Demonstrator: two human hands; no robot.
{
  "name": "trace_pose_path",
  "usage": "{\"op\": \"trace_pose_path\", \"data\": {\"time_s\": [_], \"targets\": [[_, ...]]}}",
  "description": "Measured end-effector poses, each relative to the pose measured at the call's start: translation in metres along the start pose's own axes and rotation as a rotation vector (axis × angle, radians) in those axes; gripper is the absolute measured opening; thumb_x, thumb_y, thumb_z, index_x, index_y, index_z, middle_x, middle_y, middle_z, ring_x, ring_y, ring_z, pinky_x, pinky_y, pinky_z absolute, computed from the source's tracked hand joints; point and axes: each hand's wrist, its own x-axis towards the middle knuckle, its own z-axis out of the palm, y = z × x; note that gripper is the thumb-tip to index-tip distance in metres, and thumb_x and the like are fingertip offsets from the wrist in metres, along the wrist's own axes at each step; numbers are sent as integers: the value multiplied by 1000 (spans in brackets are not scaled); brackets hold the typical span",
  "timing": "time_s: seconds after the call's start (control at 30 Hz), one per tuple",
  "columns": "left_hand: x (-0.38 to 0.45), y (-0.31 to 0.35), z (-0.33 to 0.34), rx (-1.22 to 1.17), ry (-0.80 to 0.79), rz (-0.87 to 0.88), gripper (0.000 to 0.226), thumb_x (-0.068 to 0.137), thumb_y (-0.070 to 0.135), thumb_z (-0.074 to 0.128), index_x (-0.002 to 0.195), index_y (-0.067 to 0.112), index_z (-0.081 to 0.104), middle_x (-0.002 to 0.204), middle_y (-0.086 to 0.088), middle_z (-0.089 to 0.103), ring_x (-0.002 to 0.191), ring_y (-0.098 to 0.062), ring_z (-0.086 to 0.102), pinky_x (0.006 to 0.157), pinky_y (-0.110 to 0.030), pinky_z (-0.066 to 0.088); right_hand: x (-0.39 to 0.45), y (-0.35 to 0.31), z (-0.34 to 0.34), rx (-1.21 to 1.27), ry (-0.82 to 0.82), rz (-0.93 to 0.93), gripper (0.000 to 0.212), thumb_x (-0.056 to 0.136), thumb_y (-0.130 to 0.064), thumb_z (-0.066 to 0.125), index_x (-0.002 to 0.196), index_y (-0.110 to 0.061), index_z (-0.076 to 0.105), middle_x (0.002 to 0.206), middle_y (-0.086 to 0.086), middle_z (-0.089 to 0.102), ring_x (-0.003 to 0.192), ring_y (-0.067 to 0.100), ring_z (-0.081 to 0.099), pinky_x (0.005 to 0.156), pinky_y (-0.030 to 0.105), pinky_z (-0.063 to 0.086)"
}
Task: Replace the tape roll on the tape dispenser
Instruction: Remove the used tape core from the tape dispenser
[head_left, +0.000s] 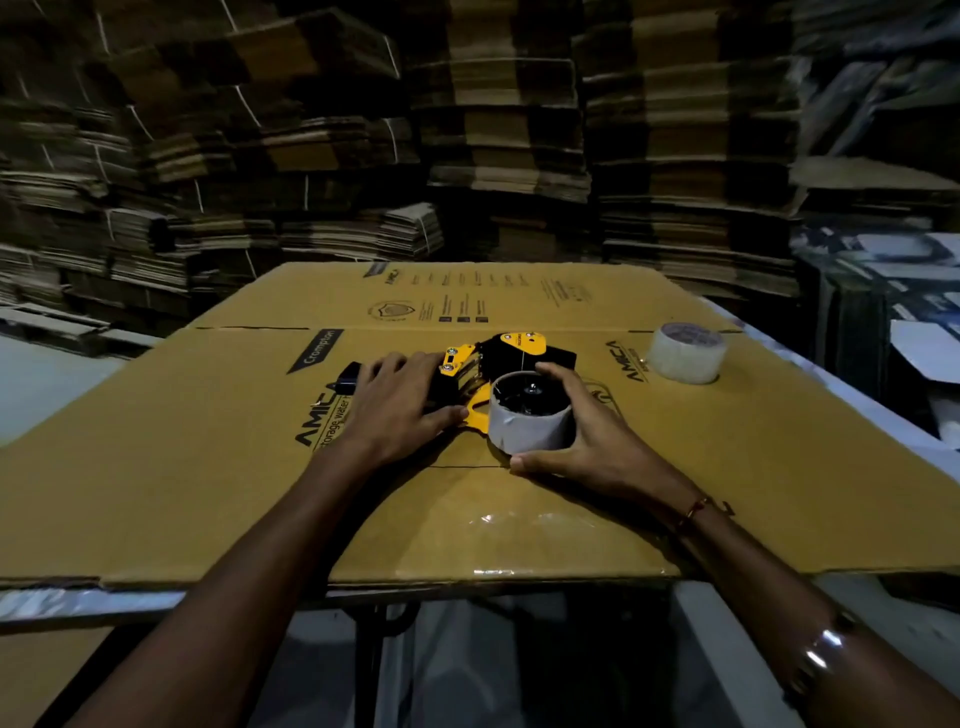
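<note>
Now right hand (587, 441) fingers (553, 370) wrap the core (530, 426) — still mounted.

The flattened cardboard carton (218, 467) on the table carried the only legible print. Left of the yellow tape dispenser (488, 364), a dark banner read "Crompton", and below it stood "AMICA" over a partly covered "storage water". Right of the dispenser, "AMICA" appeared again. Beyond the dispenser, a crest and columns of small print were too fine to read.
</note>
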Motion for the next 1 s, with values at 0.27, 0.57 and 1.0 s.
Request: {"op": "trace_pose_path", "data": {"time_s": [0.27,0.57,1.0], "targets": [[-29,26,9,-188,416,10,67,94,32,65,151,15,36,151,-6,37,138,-24,35,117,-41,30,-8,-4,6,-34,115,-3,108,66,-41,91,152,-33,27,152,-7,42,132,9,42,106,29,41],[-48,41,9,-529,-134,64,92,90,41,69,159,30,8,160,1,34,143,-16,36,116,-40,36,-12,-8,7,66,217,-13,111,62,-54,89,151,-37,26,147,-10,46,130,12,47,109,39,46],[-33,55,17,-389,-55,-5,82,86,42,71,152,27,24,139,-5,52,128,-21,44,104,-32,27,-16,-10,12,27,97,-22,121,63,-65,83,156,-46,6,161,-7,31,142,14,37,116,40,38]]}}
